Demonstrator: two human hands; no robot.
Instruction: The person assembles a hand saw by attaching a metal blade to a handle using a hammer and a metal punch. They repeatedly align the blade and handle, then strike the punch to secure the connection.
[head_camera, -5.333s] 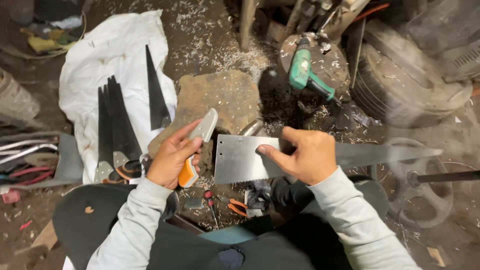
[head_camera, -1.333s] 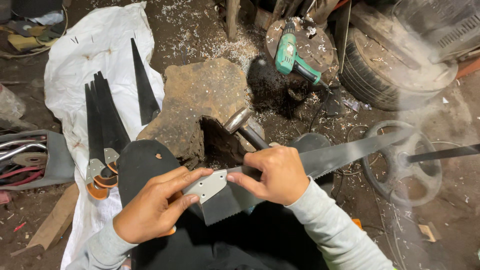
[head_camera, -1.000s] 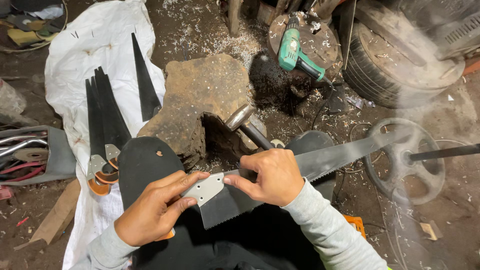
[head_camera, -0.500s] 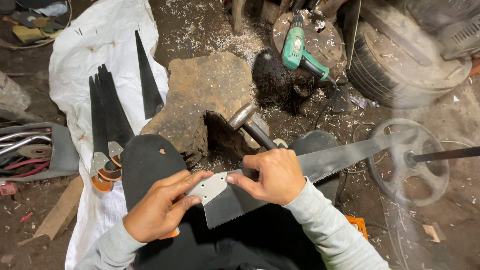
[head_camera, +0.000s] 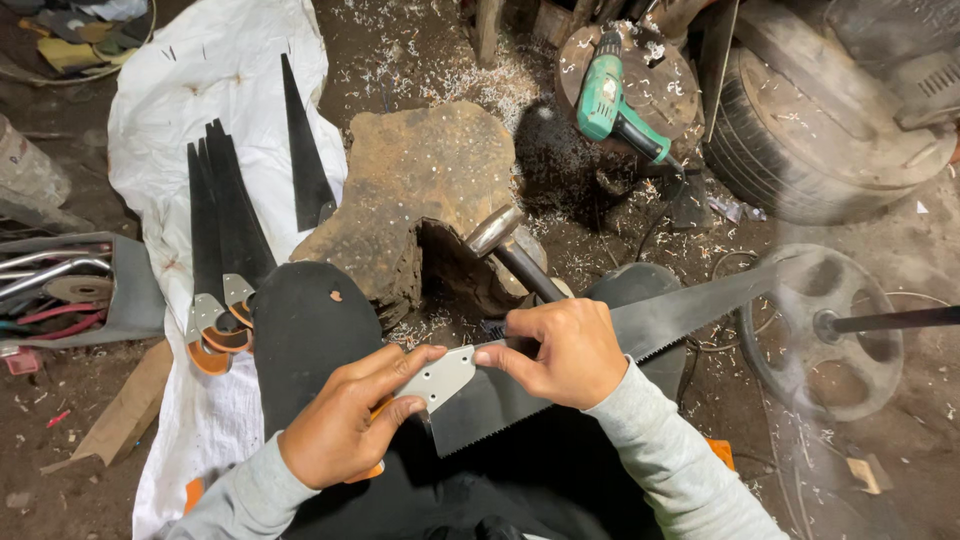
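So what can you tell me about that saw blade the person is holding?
The saw blade is a long, dark metal strip tapering to a point at the right, teeth along its lower edge. A pale grey plate with small holes covers its wide end. It lies nearly level over the person's lap. The right hand grips it from above; the left hand pinches the plate end.

A single head-worn camera is looking steeply down, close over the lap (no second view), facing the littered floor (head_camera: 420, 40).
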